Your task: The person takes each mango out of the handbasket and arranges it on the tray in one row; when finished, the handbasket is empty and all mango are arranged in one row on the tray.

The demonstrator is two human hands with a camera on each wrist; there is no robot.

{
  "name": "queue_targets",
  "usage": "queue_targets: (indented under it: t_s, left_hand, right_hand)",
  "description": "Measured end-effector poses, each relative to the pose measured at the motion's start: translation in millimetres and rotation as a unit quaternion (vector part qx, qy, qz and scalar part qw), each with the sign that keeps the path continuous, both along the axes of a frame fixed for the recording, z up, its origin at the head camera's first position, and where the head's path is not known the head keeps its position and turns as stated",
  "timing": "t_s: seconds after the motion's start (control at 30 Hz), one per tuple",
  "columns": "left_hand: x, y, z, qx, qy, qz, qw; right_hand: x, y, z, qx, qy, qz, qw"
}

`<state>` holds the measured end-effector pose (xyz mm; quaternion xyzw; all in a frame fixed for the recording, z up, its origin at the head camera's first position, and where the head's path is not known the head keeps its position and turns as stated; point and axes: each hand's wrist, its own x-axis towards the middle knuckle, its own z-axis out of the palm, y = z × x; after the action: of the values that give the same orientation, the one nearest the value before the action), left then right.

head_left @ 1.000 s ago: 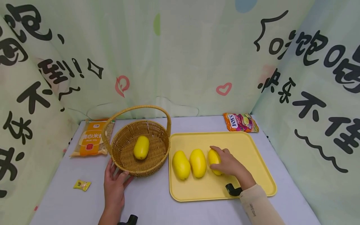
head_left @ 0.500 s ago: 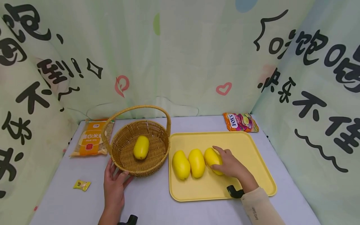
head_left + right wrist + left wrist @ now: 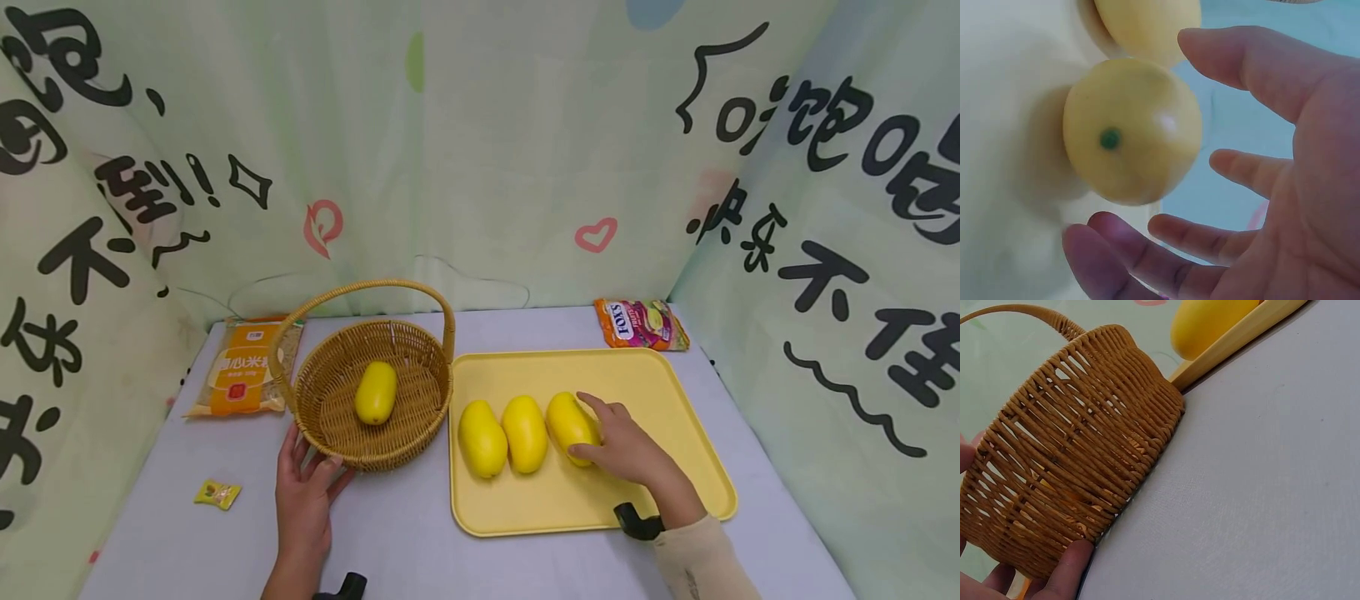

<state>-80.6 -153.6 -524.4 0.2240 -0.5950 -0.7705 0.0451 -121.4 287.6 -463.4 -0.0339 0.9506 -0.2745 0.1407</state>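
My left hand (image 3: 303, 500) holds the near side of a wicker basket (image 3: 420, 433), with fingertips at its woven wall and near its base in the left wrist view. Inside lies a yellow oval fruit (image 3: 376, 393). Three similar yellow mango-like fruits stand in a row on the yellow tray: the left one (image 3: 482, 439), the middle one (image 3: 525, 434) and the right one (image 3: 568, 425). Around the right fruit my right hand (image 3: 626, 446) is spread. The right wrist view shows a gap between its fingers and the fruit (image 3: 1132, 131), which has a green stem spot.
The yellow tray (image 3: 652, 492) sits right of the basket. Behind it lies a colourful FOX'S packet (image 3: 642, 325). An orange-labelled bag (image 3: 243, 367) lies left of the basket, with a small wrapped sweet (image 3: 217, 493) nearer. Printed curtains (image 3: 495, 167) enclose the table's back and sides.
The right fruit shifted slightly left, closer to the middle one, which also moved a little left. My right hand then drew back to the right, its fingers spreading. My left hand stayed still.
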Motion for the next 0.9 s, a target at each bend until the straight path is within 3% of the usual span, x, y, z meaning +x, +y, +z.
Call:
queue_targets:
  t_s: [0.3,0.6,0.73,0.9]
  left_hand:
    - [0.3,0.2,0.2,-0.001,0.001,-0.001,1.0000]
    - [-0.4,2.7,-0.9,0.000,-0.007,-0.001,1.0000]
    - [-0.5,3.4,0.2,-0.006,-0.003,0.002,1.0000]
    - [-0.3,2.4,0.1,-0.007,-0.001,0.004,1.0000]
  right_hand:
    - [21.7,14.1,3.2,-0.043,0.072,-0.049,0.995]
    - [27.3,8.5,7.2,-0.136,0.120,-0.126,0.975]
    - [21.5,-9.4,10.7,-0.177,0.128,-0.105,0.970]
    - [6.9,-36.4,16.3,-0.203,0.133,-0.040,0.969]
